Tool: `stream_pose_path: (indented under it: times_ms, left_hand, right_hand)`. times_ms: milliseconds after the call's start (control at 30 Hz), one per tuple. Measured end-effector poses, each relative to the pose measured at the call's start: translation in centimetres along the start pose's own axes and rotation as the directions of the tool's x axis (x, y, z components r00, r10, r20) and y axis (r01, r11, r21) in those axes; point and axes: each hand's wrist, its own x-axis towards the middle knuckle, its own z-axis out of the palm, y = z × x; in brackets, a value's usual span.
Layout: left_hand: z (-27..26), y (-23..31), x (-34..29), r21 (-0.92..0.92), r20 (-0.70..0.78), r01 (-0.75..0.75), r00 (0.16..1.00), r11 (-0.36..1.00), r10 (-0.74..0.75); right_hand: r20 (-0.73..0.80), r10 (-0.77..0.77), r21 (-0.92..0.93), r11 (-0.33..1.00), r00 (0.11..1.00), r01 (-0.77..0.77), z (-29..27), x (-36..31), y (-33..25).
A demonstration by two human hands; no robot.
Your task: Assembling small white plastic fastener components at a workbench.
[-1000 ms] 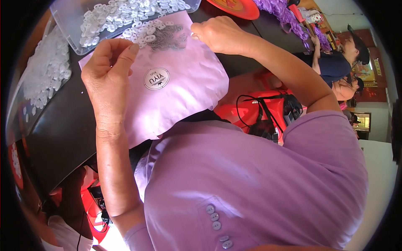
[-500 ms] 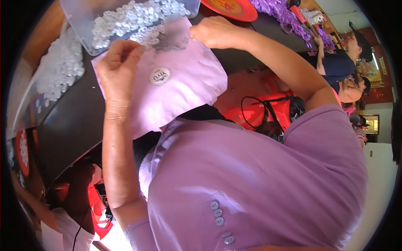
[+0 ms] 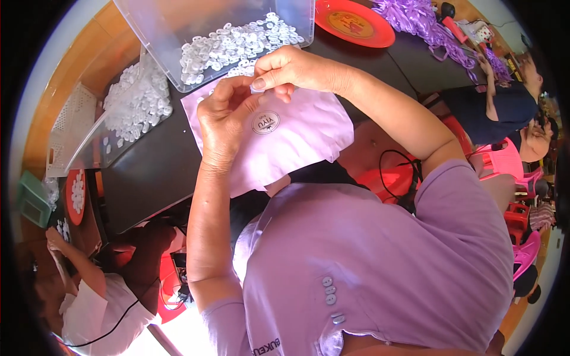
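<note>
My left hand (image 3: 224,115) and my right hand (image 3: 294,70) meet over a pink cloth (image 3: 309,127) with a round printed mark, which hangs off the table edge toward my lap. Thumb and fingers of the right hand pinch a small pale plastic piece (image 3: 257,85). The left hand's thumb and fingers are closed right beside it; what lies between them is too small to make out. Just beyond the hands, a clear plastic box (image 3: 155,44) holds many small white ring-shaped pieces (image 3: 228,47). Part of that heap is hidden behind my fingers.
Left of the box lies a clear bag of white pieces (image 3: 139,101) on the dark table (image 3: 148,172). A red plate (image 3: 380,37) and purple ribbons (image 3: 409,21) are at the back right. Co-workers sit at both sides, one in white (image 3: 107,308), one in dark blue (image 3: 472,110).
My hands were apart, the left over the cloth's left side and the right at its far edge. Now they have come together, with a small pale piece at the right fingertips. The view has shifted.
</note>
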Motion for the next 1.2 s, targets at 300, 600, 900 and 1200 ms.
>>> stream_pose_path:
  times_ms: [300,600,900,1200]
  left_hand:
    - [-0.3,-0.4,-0.1,0.165,-0.078,-0.067,0.994,0.984,0.081]
    - [-0.4,-0.4,0.9,0.317,-0.288,0.123,0.957,0.94,-0.028]
    - [-0.1,-0.1,0.4,0.237,-0.299,0.152,0.951,0.96,-0.076]
    - [-0.3,-0.3,0.5,0.215,-0.282,0.144,0.956,0.966,-0.08]
  right_hand:
    - [0.052,-0.032,0.289,0.957,0.998,0.015,0.1,0.4,0.1]
    - [-0.35,-0.169,-0.039,0.985,0.921,0.165,1.0,0.9,1.1]
    - [-0.092,-0.296,-0.692,0.706,0.951,0.153,-0.8,-4.9,1.6]
    - [-0.076,-0.318,-0.829,0.547,0.945,0.117,-0.2,-4.8,3.4]
